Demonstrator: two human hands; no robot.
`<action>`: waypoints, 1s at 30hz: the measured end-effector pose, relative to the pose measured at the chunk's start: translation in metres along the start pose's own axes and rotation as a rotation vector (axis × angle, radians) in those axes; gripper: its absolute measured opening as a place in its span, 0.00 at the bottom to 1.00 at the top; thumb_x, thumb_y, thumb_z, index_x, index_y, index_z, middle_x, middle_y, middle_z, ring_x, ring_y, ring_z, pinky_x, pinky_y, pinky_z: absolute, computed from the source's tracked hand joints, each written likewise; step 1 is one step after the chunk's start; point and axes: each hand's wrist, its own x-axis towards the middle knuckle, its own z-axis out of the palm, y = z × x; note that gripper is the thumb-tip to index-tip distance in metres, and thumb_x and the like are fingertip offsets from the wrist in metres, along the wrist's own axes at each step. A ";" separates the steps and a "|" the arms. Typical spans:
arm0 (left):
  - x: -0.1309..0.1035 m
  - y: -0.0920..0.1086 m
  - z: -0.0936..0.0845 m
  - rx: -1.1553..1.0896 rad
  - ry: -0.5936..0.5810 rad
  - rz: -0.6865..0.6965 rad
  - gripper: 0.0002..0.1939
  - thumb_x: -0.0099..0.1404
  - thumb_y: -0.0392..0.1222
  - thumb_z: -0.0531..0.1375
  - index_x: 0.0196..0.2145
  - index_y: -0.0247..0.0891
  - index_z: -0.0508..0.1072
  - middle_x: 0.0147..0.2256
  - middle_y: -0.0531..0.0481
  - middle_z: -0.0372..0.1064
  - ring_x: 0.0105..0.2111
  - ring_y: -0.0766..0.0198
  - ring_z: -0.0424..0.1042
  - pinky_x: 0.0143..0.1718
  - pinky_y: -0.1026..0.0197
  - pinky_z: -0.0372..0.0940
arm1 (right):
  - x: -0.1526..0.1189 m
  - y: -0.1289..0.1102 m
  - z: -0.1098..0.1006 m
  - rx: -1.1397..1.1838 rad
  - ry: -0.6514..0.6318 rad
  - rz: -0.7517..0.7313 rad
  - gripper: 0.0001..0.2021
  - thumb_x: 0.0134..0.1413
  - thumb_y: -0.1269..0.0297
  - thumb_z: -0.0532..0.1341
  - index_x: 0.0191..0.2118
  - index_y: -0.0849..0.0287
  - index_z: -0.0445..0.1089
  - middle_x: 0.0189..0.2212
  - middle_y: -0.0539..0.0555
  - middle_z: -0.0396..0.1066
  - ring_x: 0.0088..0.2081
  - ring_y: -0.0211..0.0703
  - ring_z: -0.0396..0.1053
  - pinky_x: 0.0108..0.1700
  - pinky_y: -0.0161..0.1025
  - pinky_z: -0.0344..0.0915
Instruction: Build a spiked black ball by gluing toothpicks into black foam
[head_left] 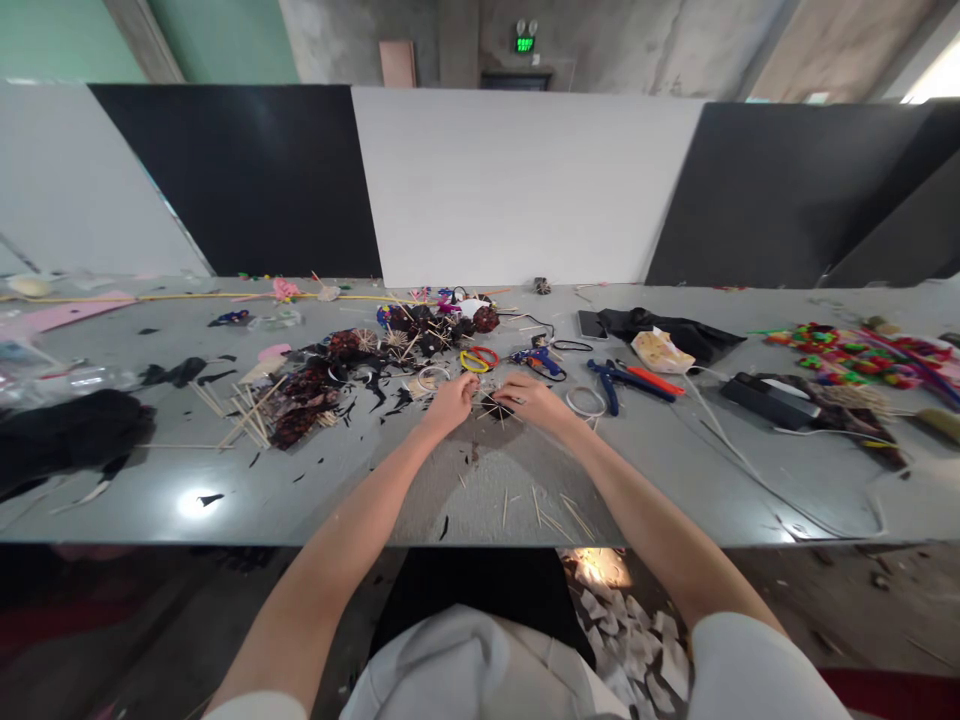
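At the middle of the table, a small dark piece with thin wooden sticks (pixel 495 408) fanning out from it lies between my hands. The fingers of my left hand (pixel 451 402) are pinched together at its left side; whatever is in the pinch is too small to name. From the right, the fingertips of my right hand (pixel 534 400) close on the dark piece and partly cover it. Just beyond my hands lie a yellow ring (pixel 472 362) and a blue glue gun (pixel 541 360). Short loose sticks (pixel 537 506) are scattered nearer the table's front edge.
Left of my hands are dark scraps and bundled sticks (pixel 251 415). Dark balls (pixel 431 322) are heaped behind. On the right lie a wire coil (pixel 585 401), blue-handled pliers (pixel 606 385), a black power strip (pixel 771 400) with a white cord, and colourful pieces (pixel 847 350). Panels (pixel 525 190) stand behind.
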 end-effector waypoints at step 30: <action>-0.008 0.012 0.011 -0.042 0.092 0.147 0.11 0.80 0.43 0.50 0.49 0.37 0.70 0.28 0.51 0.70 0.28 0.64 0.70 0.33 0.63 0.60 | 0.005 -0.016 0.026 0.353 0.341 0.393 0.19 0.59 0.43 0.68 0.35 0.57 0.78 0.31 0.53 0.77 0.32 0.42 0.70 0.36 0.39 0.65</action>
